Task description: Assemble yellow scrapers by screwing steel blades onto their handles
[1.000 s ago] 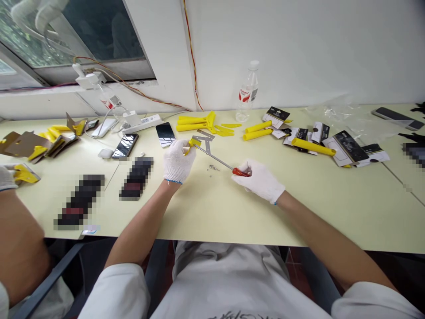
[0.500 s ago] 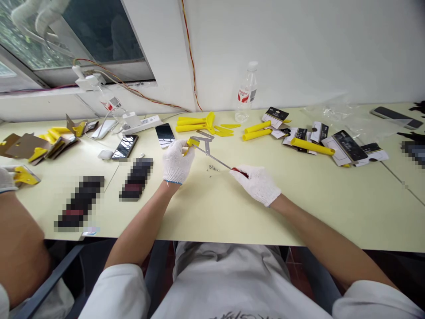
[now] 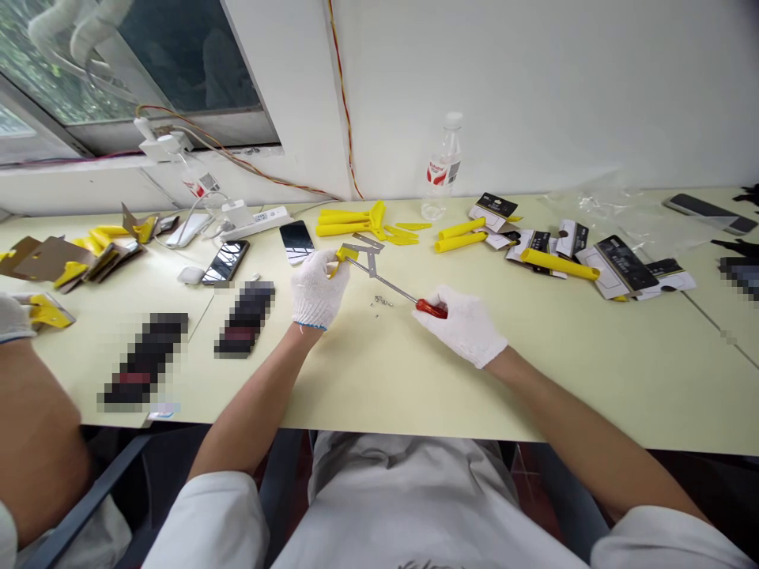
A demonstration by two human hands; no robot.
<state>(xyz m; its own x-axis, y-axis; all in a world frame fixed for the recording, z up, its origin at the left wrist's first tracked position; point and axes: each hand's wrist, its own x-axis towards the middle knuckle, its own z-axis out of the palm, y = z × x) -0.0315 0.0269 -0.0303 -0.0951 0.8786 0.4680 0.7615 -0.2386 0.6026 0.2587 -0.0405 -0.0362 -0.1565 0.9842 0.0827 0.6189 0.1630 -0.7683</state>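
My left hand (image 3: pixel 319 291), in a white knit glove, is closed round a yellow plastic scraper (image 3: pixel 345 254); the glove covers much of it. The thumb and fingers of my gloved right hand (image 3: pixel 466 325) grip the red handle of a screwdriver (image 3: pixel 432 308). Its long shaft slants up to the left, and the tip meets the yellow scraper. Metal blades (image 3: pixel 371 259) lie just behind the shaft. Below it on the table is a small pile of screws (image 3: pixel 383 301).
Yellow handles (image 3: pixel 344 224) and a plastic bottle (image 3: pixel 442 170) stand beyond my hands. Packaging cards (image 3: pixel 617 265) and yellow tubes (image 3: pixel 459 235) lie to the right. Phones (image 3: pixel 225 262) and a power strip (image 3: pixel 261 221) are on the left, where a co-worker's gloved hand (image 3: pixel 15 318) holds a yellow scraper.
The fingers of my right hand have shifted on the screwdriver, and more of its red handle shows. My left hand holds the scraper in nearly the same place.
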